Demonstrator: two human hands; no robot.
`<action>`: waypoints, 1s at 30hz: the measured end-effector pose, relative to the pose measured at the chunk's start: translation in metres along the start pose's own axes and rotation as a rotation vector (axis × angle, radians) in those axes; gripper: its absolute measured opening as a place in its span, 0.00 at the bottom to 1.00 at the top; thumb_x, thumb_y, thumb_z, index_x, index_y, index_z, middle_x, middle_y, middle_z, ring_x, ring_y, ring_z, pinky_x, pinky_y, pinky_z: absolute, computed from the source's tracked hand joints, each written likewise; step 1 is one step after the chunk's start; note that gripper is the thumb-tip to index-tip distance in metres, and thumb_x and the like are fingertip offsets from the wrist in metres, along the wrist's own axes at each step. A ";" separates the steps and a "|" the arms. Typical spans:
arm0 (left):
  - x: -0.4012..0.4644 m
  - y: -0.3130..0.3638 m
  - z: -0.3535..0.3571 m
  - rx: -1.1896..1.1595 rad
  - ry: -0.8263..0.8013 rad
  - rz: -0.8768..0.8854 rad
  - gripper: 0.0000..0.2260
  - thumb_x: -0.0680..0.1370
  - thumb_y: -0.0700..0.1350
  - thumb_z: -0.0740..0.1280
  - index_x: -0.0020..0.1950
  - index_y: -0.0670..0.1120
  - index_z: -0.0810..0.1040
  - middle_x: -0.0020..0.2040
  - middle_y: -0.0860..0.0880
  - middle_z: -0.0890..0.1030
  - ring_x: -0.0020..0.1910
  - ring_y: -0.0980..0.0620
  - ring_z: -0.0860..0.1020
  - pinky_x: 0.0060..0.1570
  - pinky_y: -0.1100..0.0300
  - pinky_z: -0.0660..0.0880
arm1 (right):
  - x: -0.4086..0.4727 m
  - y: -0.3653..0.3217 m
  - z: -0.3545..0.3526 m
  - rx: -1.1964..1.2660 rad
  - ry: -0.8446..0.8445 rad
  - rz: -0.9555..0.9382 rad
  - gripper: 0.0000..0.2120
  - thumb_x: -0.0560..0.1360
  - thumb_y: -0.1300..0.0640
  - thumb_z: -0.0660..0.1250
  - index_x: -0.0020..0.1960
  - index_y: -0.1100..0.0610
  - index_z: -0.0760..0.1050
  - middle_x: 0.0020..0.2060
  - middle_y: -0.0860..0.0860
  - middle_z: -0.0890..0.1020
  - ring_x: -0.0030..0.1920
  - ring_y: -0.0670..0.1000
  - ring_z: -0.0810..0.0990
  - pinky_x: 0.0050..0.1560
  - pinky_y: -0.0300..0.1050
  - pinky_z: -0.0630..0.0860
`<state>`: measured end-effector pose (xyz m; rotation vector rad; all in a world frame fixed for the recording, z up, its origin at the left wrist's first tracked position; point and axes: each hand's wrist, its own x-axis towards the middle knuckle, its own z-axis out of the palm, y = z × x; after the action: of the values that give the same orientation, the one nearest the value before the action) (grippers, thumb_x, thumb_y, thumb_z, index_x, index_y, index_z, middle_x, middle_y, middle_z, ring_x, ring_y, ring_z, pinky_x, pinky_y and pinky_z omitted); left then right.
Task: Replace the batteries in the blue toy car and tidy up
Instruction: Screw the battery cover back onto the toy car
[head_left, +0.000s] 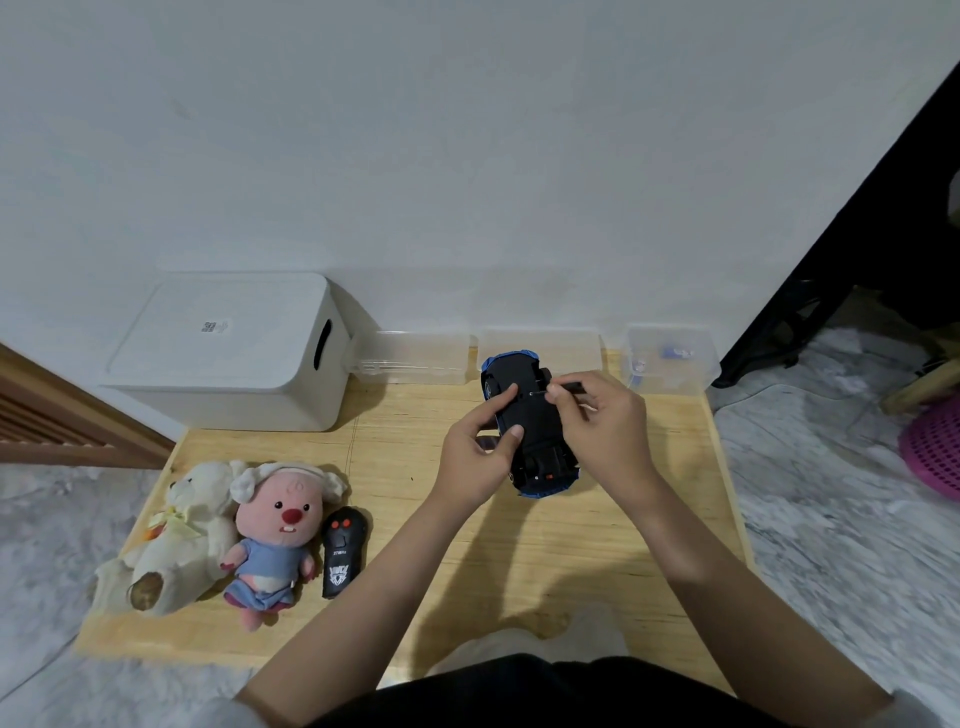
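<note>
Left hand (480, 452) grips the upturned blue toy car (530, 421); right hand (597, 421), at three o'clock, pinches the screwdriver (563, 388). Best keep it square in the screw.

remote control (343, 552): "27MHz" in small white print, with a white shield-shaped emblem below it, unreadable
white storage box (228, 353): a QR-code sticker on the lid, its print too small to read

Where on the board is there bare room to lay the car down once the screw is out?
Bare wood lies between the black remote and the forearms, and behind the plush toys up to the white storage box. The board's right edge also looks bare. It is crowded along the wall with clear containers, and at centre, where both hands hold the toy car.
</note>
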<state>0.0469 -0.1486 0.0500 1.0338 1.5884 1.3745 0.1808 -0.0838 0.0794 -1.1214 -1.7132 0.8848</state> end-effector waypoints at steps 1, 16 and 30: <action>0.000 0.001 0.000 0.001 0.001 0.001 0.23 0.76 0.34 0.66 0.60 0.61 0.75 0.55 0.51 0.79 0.46 0.47 0.79 0.48 0.50 0.81 | 0.001 -0.002 0.000 0.017 0.000 0.010 0.04 0.74 0.63 0.68 0.46 0.57 0.81 0.39 0.49 0.83 0.41 0.46 0.84 0.43 0.49 0.82; 0.002 0.014 0.000 -0.032 0.010 0.051 0.22 0.76 0.33 0.66 0.62 0.56 0.75 0.56 0.52 0.79 0.47 0.57 0.77 0.49 0.53 0.80 | 0.020 -0.017 -0.017 0.084 0.010 -0.183 0.13 0.74 0.67 0.69 0.57 0.58 0.80 0.41 0.51 0.80 0.43 0.48 0.80 0.46 0.37 0.76; -0.003 0.021 0.001 -0.013 0.005 0.074 0.22 0.75 0.34 0.66 0.60 0.59 0.75 0.59 0.51 0.80 0.51 0.55 0.78 0.51 0.50 0.79 | 0.026 -0.042 -0.020 0.218 0.055 -0.083 0.07 0.66 0.64 0.77 0.40 0.56 0.81 0.35 0.49 0.83 0.36 0.44 0.82 0.41 0.34 0.77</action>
<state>0.0509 -0.1488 0.0711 1.0916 1.5568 1.4354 0.1813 -0.0720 0.1318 -0.9147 -1.5649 0.9546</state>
